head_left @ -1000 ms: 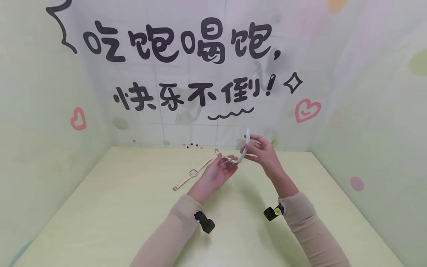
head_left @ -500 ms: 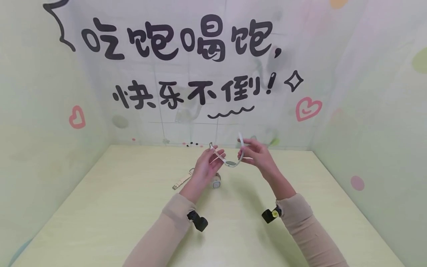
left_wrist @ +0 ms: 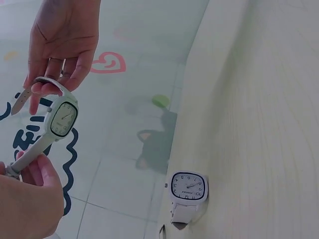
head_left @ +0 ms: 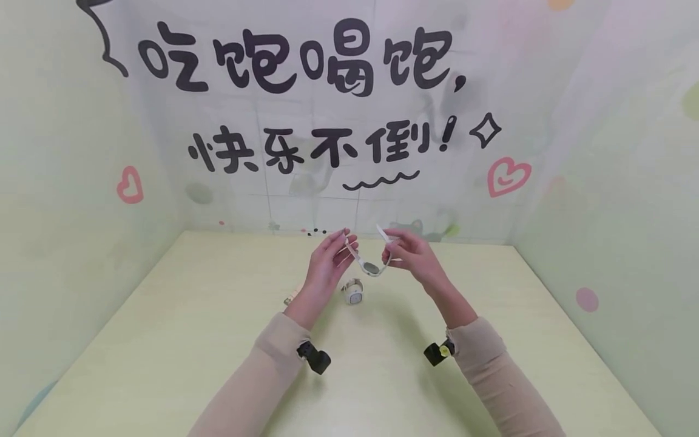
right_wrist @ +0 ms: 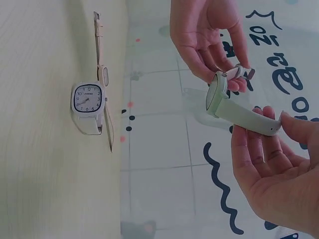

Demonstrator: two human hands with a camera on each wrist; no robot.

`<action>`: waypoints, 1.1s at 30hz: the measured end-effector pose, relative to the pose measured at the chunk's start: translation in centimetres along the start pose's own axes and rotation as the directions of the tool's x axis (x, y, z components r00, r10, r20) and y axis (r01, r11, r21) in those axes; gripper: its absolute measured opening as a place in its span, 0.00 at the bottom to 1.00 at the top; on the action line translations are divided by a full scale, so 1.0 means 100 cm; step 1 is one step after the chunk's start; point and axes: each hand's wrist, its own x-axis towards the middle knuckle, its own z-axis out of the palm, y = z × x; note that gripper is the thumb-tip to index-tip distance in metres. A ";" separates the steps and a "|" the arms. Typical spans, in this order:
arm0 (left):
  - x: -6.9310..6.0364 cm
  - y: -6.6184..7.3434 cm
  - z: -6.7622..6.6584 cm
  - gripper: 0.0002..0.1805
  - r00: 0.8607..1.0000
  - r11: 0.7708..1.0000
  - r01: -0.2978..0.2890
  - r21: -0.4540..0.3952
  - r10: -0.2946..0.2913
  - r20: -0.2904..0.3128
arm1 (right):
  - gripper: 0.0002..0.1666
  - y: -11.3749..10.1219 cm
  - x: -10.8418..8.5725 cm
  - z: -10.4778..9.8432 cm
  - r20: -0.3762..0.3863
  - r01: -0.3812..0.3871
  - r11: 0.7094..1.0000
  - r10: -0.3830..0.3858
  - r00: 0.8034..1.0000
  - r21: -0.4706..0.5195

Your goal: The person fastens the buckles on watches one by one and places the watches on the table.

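Note:
A pale green-white wristwatch [head_left: 371,268] hangs unfastened in a U shape above the table, its case lowest between my two hands. My left hand [head_left: 323,267] pinches the buckle end of the strap. My right hand [head_left: 413,256] holds the other strap end between thumb and fingers. In the left wrist view the dial of the held wristwatch [left_wrist: 64,119] shows. Below the hands a white square-cased watch [head_left: 354,294] stands on the table with its strap looped. A slim pink watch [right_wrist: 102,75] lies beside it; my left arm mostly covers it in the head view.
The pale wooden table [head_left: 371,388] meets a printed back wall [head_left: 306,212] just beyond the hands. Printed side walls stand left and right. A small black camera is strapped to each sleeve [head_left: 256,364].
My left hand has moved left and slightly up, and my right hand slightly left. The held wristwatch has swung into an even U. The white watch on the table has come into sight.

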 end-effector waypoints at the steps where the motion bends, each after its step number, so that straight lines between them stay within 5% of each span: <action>1: 0.000 0.002 0.000 0.18 1.000 1.000 0.000 0.002 0.000 0.002 | 0.22 0.000 0.001 0.001 -0.001 0.006 1.000 -0.006 1.000 0.004; 12: -0.005 0.017 -0.001 0.19 1.000 0.996 -0.015 0.091 0.013 0.025 | 0.18 -0.005 0.003 0.014 0.024 0.059 0.998 -0.059 0.998 -0.032; 33: -0.013 0.016 -0.004 0.12 0.997 0.965 -0.056 0.255 0.040 0.067 | 0.15 -0.002 0.003 0.030 0.044 0.104 0.983 -0.099 0.994 -0.154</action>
